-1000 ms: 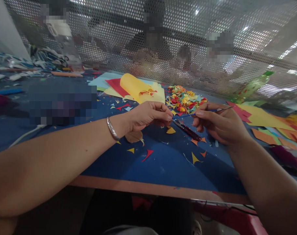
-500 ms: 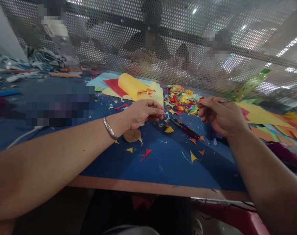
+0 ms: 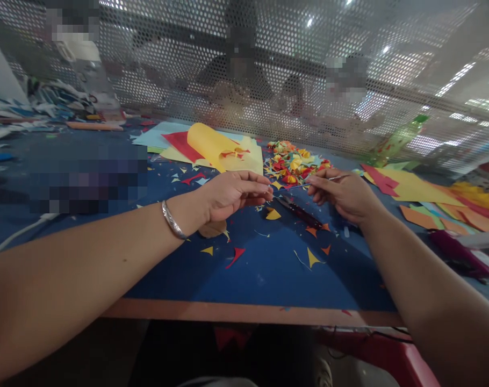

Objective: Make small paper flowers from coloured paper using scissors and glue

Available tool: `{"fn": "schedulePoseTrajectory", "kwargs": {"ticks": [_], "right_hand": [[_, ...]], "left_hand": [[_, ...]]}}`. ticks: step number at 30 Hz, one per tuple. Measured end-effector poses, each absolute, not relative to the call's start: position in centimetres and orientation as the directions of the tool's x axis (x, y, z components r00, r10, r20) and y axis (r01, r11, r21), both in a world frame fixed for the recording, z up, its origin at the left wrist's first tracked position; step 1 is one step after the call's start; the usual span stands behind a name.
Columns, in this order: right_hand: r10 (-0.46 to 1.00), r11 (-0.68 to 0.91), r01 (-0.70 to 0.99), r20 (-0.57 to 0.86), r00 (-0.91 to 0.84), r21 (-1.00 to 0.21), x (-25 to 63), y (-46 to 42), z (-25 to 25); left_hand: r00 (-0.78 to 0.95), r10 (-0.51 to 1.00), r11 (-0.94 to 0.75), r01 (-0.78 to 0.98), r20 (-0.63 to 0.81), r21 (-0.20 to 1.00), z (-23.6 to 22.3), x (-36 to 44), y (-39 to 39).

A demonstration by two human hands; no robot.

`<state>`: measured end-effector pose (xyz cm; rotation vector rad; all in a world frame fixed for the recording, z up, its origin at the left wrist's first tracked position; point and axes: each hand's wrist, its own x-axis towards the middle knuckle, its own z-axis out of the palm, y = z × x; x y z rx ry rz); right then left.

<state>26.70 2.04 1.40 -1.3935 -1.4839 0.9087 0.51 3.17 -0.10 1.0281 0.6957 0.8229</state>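
My right hand [image 3: 341, 194] pinches a thin blue stick [image 3: 296, 186], whose tip points left toward my other hand. What kind of tool it is I cannot make out. My left hand [image 3: 242, 196], with a silver bangle on the wrist, has its thumb and fingers pressed together; anything between them is hidden or too small to name. Below the gap between both hands lie dark-handled scissors [image 3: 303, 214] and a folded yellow paper piece [image 3: 273, 214]. Under my left wrist a round brown piece [image 3: 213, 228] is partly covered. Behind the hands is a heap of small folded coloured papers [image 3: 295, 161].
Coloured sheets, one yellow and curled [image 3: 208, 144], lie behind my left hand. More paper [image 3: 422, 185] and a green bottle [image 3: 401, 141] are at right. A clear bottle [image 3: 97, 86] stands back left. A perforated metal screen [image 3: 167, 70] closes the far side. Paper scraps dot the blue tabletop [image 3: 244, 285].
The view has shifted slightly, so most things sit a little further left. My right hand and the stick have come nearer my left hand, whose fingers look more stretched.
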Motion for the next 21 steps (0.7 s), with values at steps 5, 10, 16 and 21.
{"fn": "schedulePoseTrajectory", "kwargs": {"ticks": [5, 10, 16, 21], "right_hand": [[0.992, 0.101, 0.307, 0.121, 0.046, -0.946, 26.54, 2.03, 1.48], [0.988, 0.156, 0.364, 0.147, -0.052, -0.918, 26.75, 2.01, 1.44], [0.98, 0.135, 0.478, 0.044, -0.196, -0.868, 26.71, 1.8, 1.58], [0.972, 0.2, 0.53, 0.098, -0.214, -0.824, 26.59, 1.66, 1.72]], "left_hand": [[0.48, 0.867, 0.269, -0.225, -0.133, 0.936, -0.04, 0.57, 3.14], [0.481, 0.867, 0.226, -0.153, -0.128, 0.962, -0.21, 0.61, 2.94], [0.498, 0.861, 0.203, -0.146, -0.105, 0.968, -0.36, 0.61, 2.89], [0.483, 0.868, 0.209, -0.151, -0.112, 0.966, -0.29, 0.6, 2.9]]}}
